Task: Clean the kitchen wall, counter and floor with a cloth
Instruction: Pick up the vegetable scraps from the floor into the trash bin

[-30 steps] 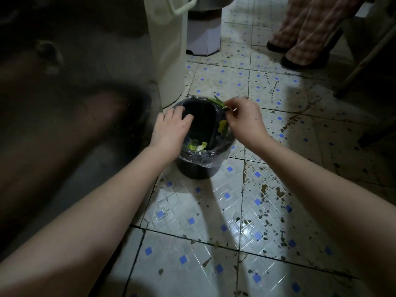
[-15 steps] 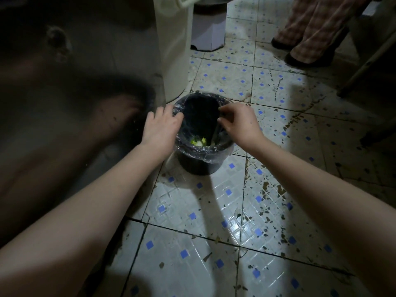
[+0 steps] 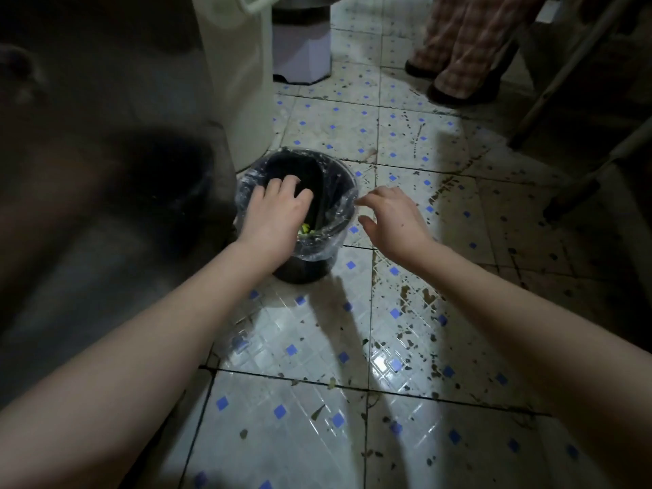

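A small black bin (image 3: 344, 187) with a clear plastic liner stands on the white floor tiles (image 3: 317, 347), which have blue squares and are speckled with dark dirt and bits of green scrap. Yellow-green scraps (image 3: 305, 229) lie inside the bin. My left hand (image 3: 275, 215) reaches over the bin's left rim, its fingers spread and dipping into the opening, holding nothing. My right hand (image 3: 393, 220) hovers just right of the rim with fingers loosely curled and nothing in them. No cloth is in view.
A tall cream container (image 3: 236, 82) stands just behind the bin, with a pale lilac bin (image 3: 303, 54) farther back. A person's legs in checked trousers (image 3: 458, 44) stand at top right. Slanted wooden poles (image 3: 564, 86) cross the right side. A dark cabinet front fills the left.
My right hand has let a green scrap fall into the bin and pulled back to the right of the rim. My left hand slid from the left rim over the opening.
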Demonstrator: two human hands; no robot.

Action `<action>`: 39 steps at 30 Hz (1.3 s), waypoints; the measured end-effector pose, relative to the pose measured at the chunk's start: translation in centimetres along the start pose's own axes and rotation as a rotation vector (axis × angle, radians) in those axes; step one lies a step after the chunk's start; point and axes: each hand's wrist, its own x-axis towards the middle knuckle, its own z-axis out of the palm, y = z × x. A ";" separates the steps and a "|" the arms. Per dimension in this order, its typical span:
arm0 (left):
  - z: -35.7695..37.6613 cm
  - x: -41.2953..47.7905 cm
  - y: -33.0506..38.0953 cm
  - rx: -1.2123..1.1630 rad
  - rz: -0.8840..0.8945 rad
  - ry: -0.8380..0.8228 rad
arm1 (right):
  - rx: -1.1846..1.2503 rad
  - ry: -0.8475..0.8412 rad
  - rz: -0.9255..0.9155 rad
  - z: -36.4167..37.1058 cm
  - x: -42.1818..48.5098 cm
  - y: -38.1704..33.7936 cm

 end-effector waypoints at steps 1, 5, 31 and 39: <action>0.0 0.0 0.6 -0.003 0.018 0.001 | -0.017 -0.012 0.001 0.1 -0.6 0.4; 0.5 -0.2 2.8 0.015 0.102 0.023 | -0.046 -0.059 0.015 0.2 -3.1 1.9; 11.7 -11.0 6.0 0.012 0.545 -0.319 | 0.106 -0.416 0.283 8.2 -20.0 5.2; 14.6 -13.1 6.8 -0.028 0.532 -0.510 | 0.131 -0.534 0.234 9.0 -21.2 4.0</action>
